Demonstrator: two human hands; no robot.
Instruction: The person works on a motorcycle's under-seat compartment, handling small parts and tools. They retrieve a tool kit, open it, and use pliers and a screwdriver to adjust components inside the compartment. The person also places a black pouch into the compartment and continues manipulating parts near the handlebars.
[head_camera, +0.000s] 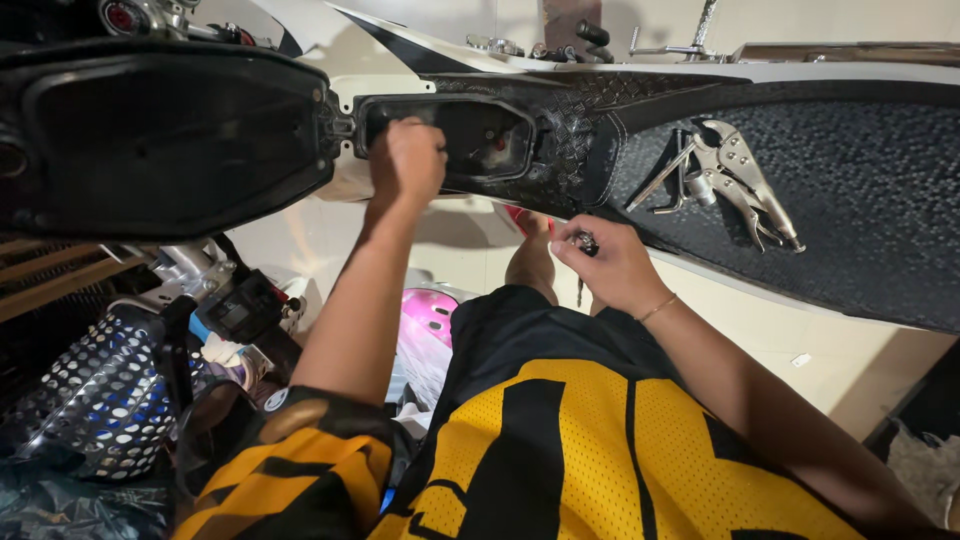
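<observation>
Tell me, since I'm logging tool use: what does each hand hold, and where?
Right hand pinches a small metal tool near its top. Left hand is at the panel opening; any hold is hidden.

Warm indoor light from above; dark shadowed panels on the left, wide-angle bending at edges, mostly sharp.

The left hand (405, 160) fills the near end of the small seat-base opening (490, 140), leaving its far end free. Locking pliers (740, 180) and hex keys (675, 175) occupy the seat cover (860, 200) beyond the right hand (610, 265).
</observation>
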